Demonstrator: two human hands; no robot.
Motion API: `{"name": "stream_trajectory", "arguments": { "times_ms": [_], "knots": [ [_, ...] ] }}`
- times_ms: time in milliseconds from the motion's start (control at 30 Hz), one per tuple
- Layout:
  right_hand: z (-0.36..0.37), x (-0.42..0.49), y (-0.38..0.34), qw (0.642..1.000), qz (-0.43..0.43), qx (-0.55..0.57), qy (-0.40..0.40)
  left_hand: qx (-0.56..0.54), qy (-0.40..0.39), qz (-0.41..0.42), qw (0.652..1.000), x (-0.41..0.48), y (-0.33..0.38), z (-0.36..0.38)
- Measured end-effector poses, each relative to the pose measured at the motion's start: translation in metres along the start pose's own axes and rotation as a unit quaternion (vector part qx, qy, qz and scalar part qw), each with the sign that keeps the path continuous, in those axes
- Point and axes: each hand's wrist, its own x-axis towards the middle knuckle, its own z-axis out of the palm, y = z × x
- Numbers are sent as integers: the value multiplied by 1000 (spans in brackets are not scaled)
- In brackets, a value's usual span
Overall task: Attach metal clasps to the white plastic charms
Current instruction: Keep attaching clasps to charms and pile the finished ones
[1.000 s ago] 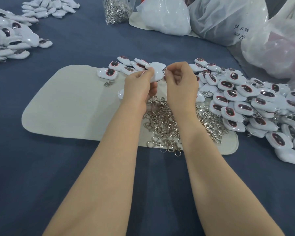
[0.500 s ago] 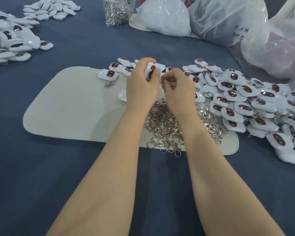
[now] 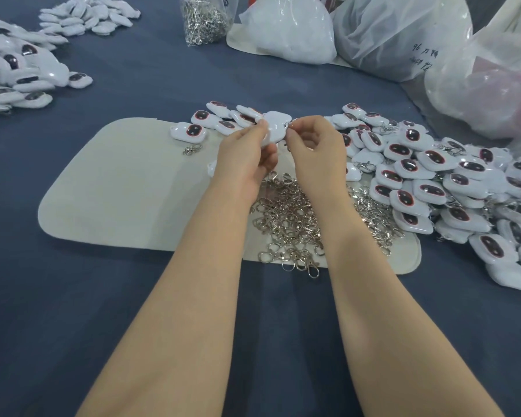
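Observation:
My left hand [image 3: 247, 159] grips a white plastic charm [image 3: 275, 127] by its edge, plain back toward me, above the beige mat [image 3: 118, 191]. My right hand [image 3: 316, 149] pinches a small metal clasp [image 3: 290, 125] right against the charm's right edge. A heap of loose silver clasps [image 3: 292, 224] lies on the mat under my wrists. Several white charms with dark oval windows [image 3: 427, 182] are piled to the right, and a few more [image 3: 217, 118] lie just beyond my hands.
More white charms [image 3: 18, 73] are heaped at the far left and back left [image 3: 88, 15]. A clear bag of clasps [image 3: 203, 21] and large plastic bags [image 3: 403, 34] stand at the back right. One loose clasp [image 3: 191, 149] lies on the mat. The table is covered in blue cloth [image 3: 73, 326].
My left hand has turned the charm from window-side up to its plain back. My right hand has risen and brought the clasp against the charm's edge.

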Motion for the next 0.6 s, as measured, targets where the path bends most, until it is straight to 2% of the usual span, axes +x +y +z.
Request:
{"name": "stream_trajectory", "arguments": {
  "times_ms": [233,433,600],
  "knots": [
    [1,-2,0,998,-30,14,57,54,-17,16,998,1,-4,1],
    [0,-3,2,993,-75,-78,49,44,14,45,998,0,-1,2],
    [1,-3,3,991,-68,-98,57,108,16,108,988,-4,-3,5]
  ]
}}
